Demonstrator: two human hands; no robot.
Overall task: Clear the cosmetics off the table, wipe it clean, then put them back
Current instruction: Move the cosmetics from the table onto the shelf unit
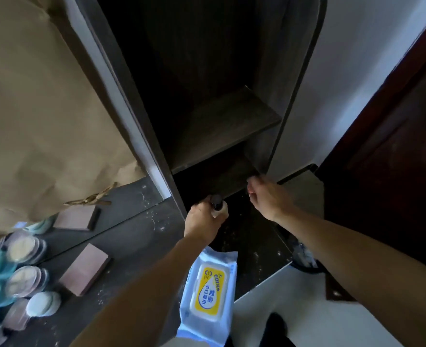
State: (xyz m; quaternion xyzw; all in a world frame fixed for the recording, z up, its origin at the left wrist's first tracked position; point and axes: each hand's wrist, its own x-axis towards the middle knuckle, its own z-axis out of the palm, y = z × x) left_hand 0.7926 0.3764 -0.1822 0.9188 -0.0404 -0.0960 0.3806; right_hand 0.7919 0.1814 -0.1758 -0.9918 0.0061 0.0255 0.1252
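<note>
My left hand (203, 221) grips a small pale bottle with a black cap (219, 207), held over the dark tabletop (136, 229) just in front of the open dark shelf unit (222, 126). My right hand (267, 196) hovers at the lowest shelf's front edge, fingers curled and apart, with nothing visible in it. A pack of wet wipes (208, 296) with a yellow label lies on the table under my left forearm. Several round compacts (24, 249) and a pink flat case (85, 269) sit at the left.
A brown paper bag (39, 116) leans at the left against a mirror, which reflects the cosmetics. A dark door (402, 146) stands at the right. Below the table edge I see pale floor (307, 309) and a dark bin (304, 259).
</note>
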